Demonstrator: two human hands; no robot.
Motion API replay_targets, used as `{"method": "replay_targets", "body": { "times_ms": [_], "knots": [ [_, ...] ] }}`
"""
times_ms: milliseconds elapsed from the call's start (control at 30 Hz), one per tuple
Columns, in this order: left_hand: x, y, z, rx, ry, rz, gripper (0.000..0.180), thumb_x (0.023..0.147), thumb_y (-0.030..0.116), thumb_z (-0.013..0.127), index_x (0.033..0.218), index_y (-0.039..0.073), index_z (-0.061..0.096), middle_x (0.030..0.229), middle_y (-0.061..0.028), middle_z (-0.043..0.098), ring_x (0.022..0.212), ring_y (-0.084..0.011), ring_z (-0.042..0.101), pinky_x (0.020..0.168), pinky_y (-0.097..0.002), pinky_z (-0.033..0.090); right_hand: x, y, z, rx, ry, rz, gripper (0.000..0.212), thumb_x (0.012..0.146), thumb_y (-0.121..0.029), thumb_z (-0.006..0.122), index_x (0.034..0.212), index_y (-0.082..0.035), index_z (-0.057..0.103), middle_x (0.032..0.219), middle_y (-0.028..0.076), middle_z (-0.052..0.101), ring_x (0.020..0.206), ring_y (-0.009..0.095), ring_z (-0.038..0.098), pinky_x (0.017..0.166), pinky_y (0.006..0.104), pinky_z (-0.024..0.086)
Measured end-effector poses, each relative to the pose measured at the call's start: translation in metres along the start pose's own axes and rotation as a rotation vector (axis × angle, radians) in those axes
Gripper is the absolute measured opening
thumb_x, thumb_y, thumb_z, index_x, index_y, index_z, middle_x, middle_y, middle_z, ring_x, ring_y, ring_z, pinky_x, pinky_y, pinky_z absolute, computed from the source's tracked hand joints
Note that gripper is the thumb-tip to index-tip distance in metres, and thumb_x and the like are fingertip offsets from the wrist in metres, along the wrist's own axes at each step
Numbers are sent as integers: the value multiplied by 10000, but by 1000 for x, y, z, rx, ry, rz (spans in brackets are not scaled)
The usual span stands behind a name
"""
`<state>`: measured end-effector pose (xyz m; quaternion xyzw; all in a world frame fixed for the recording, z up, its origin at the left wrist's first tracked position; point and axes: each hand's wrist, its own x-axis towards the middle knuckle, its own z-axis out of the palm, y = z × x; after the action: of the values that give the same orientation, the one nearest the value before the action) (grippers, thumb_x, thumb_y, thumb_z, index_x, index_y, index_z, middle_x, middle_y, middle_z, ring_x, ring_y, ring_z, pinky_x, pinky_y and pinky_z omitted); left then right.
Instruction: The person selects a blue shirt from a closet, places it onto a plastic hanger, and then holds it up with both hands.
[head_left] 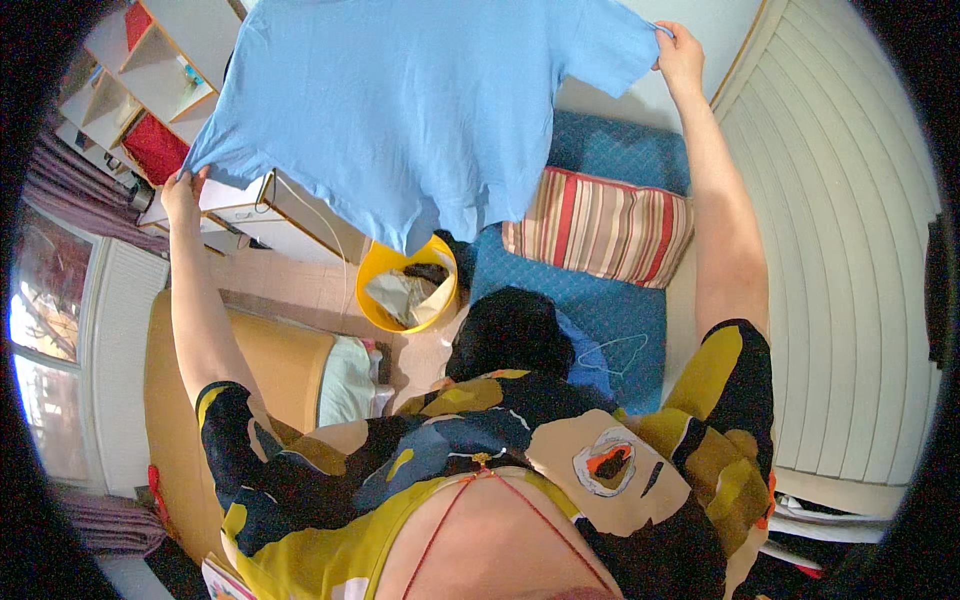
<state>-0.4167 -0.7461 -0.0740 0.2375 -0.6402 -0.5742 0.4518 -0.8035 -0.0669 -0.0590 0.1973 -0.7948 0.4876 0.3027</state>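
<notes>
A light blue short-sleeved T-shirt [400, 110] hangs spread in the air between my two raised hands, its upper part cut off by the picture's top edge. My left hand [183, 195] pinches one corner of the cloth at the far left. At the upper right, my right hand [680, 60] grips the end of a sleeve between thumb and fingers. Both arms reach out wide. The shirt's lower edge droops in folds just above a yellow bin [362, 290].
Behind the shirt lies a blue quilted seat [625, 335] with a striped cushion [605, 228] and a thin hanger [612, 350] on it. Shelves [165, 65] stand at the upper left, a tan padded piece [240, 370] at the left, and a pale slatted panel [830, 250] at the right.
</notes>
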Motion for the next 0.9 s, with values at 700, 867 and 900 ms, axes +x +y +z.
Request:
{"method": "replay_targets", "body": {
  "times_ms": [700,867,900],
  "knots": [
    [-47,13,38,-173,-110,-14,202,835,-29,517,1024,-99,517,980,-160,595,940,-231,588,854,-295,469,-82,40,96,695,-151,386,277,766,-59,587,1034,10,564,902,90,605,749,172,607,612,288,503],
    [-55,13,53,-213,-87,-34,176,830,-61,501,1000,-105,508,984,-168,582,939,-231,586,845,-278,483,-148,56,125,485,-478,729,411,680,-73,678,1071,-25,558,909,56,601,750,159,572,609,288,477],
    [-57,13,48,-251,-118,-18,190,835,-48,502,1013,-113,521,990,-165,599,950,-221,580,864,-286,460,-158,51,132,406,-566,786,460,653,-87,710,1085,-43,557,921,47,605,763,160,573,618,301,472]
  ]
}}
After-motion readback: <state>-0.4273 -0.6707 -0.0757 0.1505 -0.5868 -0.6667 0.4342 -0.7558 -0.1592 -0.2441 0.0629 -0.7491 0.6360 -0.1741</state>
